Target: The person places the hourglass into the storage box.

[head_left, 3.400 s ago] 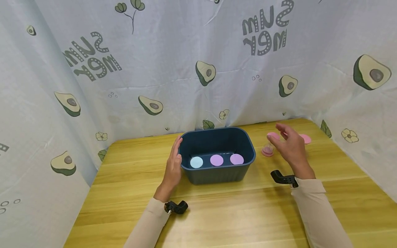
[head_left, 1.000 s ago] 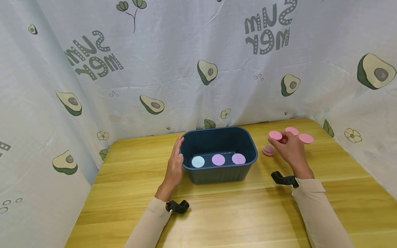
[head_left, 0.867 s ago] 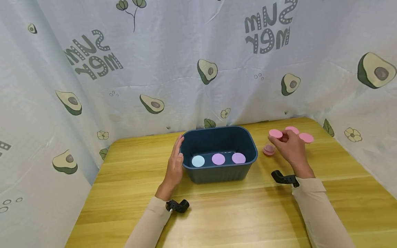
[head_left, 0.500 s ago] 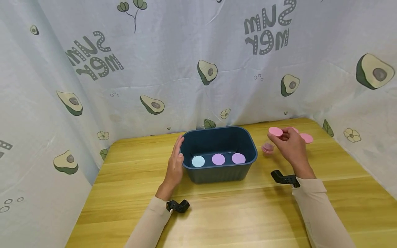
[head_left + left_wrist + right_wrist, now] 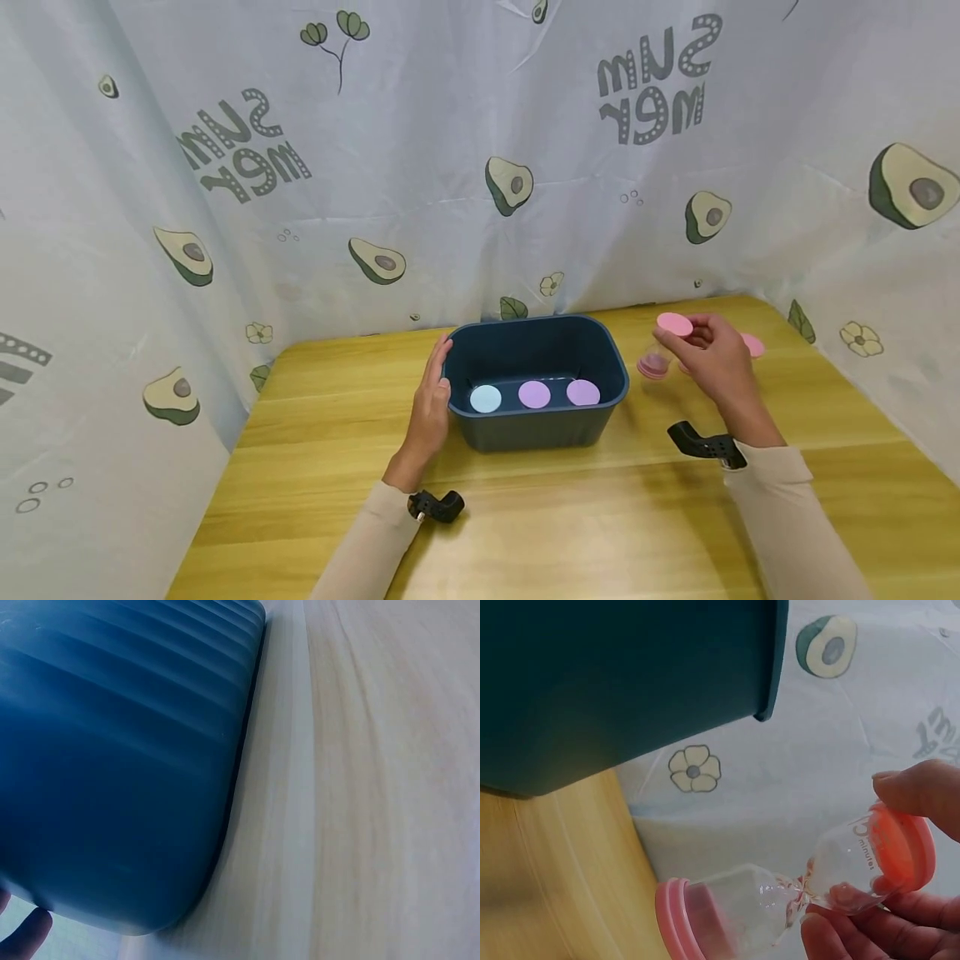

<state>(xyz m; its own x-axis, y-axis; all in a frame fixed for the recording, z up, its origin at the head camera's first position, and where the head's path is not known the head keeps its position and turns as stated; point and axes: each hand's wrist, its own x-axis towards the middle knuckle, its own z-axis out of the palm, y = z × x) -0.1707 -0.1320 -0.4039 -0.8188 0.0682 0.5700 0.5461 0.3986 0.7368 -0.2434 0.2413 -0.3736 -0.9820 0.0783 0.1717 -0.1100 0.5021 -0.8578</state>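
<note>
In the head view my right hand pinches the upper end of a pink-capped hourglass between thumb and fingers. The right wrist view shows this clear hourglass tilted, its pink sand in the far bulb and the word "minutes" printed on the glass. My left hand rests with straight fingers against the left end of a dark blue bin. Inside the bin, near its front wall, show a light blue disc and two purple discs; what lies beneath them is hidden.
Behind my right hand a pink round top shows, partly covered. The wooden table ends at a pale curtain printed with avocados, which hangs along the back and both sides.
My right hand, empty at first beside the hourglass, has taken hold of its top and raised it slightly. A second pink top is now hidden behind that hand. My left hand stays at the bin.
</note>
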